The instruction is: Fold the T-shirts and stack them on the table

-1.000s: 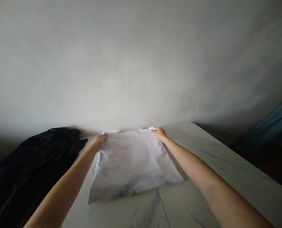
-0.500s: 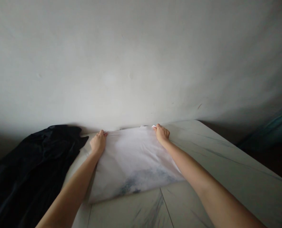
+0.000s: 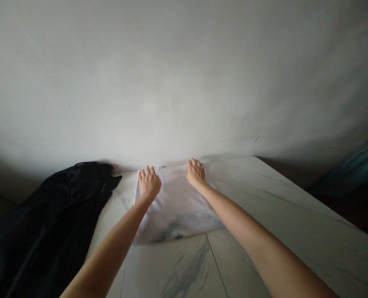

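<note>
Folded white cloth point(image 3: 176, 211) on marble counter point(image 3: 258, 203), under left grip point(image 3: 149, 183) and right grip point(image 3: 196, 172), both open and pressing flat, unclasped, near its far edge.

Table point(image 3: 264, 231) holds folded cloth point(image 3: 177, 211), garment point(image 3: 47, 223) at its left.

We count two hands, three cloths, one table.
Our left hand point(image 3: 149, 184) and right hand point(image 3: 196, 173) rest on one white cloth point(image 3: 176, 211), above one table point(image 3: 264, 207); one black cloth point(image 3: 44, 231) lies left of them, one teal cloth point(image 3: 364, 165) right.
</note>
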The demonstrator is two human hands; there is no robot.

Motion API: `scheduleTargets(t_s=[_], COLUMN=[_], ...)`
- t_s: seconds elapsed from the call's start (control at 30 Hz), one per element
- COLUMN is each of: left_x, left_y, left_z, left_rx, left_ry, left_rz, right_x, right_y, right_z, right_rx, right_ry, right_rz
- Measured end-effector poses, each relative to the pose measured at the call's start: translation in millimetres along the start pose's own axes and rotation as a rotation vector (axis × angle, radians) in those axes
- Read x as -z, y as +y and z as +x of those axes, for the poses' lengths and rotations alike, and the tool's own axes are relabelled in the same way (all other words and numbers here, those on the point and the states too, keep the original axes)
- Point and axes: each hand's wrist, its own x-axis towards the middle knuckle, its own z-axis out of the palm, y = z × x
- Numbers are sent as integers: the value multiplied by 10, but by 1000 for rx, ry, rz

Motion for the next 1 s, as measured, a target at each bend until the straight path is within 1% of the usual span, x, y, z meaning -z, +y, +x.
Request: scheduleTargets(t_s=[0.07,0.1,0.13,0.17,0.2,0.27,0.4,0.47,0.53,0.6,0.67,0.7,0.77,0.83,0.87,0.93,1.0], left_x=[-67,-109,-150,-189,-220,-258,-229,-182,-121,-49,29,66,131,181,199,229,253], left_y=[193,243,254,225,159,-54,-535,-673,-705,-632,-472,-368,-140,61,127,153,23], left_z=[-147,-210,-259,-291,-303,-279,-155,-120,-122,-165,-254,-316,-475,-669,-771,-976,-1167], left_rx=[-82,-120,-148,-169,-184,-193,-174,-167,-151,-133,-138,-144,-165,-199,-221,-254,-246], left_ry=[-91,-131,-159,-174,-182,-200,-268,-288,-289,-257,-205,-183,-171,-205,-231,-274,-284], left_rz=[-45,-64,-79,-92,-104,-119,-121,-117,-84,-16,30,32,1,-43,-59,-79,-84], right_x=[-86,-133,-174,-203,-216,-203,-113,-79,-47,-1,58,89,146,186,201,228,264], right_y=[-193,-241,-249,-215,-143,85,573,706,743,692,559,465,248,47,-20,-40,107], right_z=[-159,-223,-268,-290,-290,-237,-100,-78,-83,-104,-151,-191,-324,-532,-659,-928,-1173], right_rx=[264,349,389,389,362,267,75,-8,-85,-152,-201,-201,-125,13,77,158,172], right_ry=[-102,-160,-207,-238,-257,-281,-320,-331,-347,-350,-314,-286,-248,-259,-280,-309,-303], right_rz=[90,122,136,133,116,63,-9,-27,-42,-65,-99,-110,-94,-37,-5,34,32])
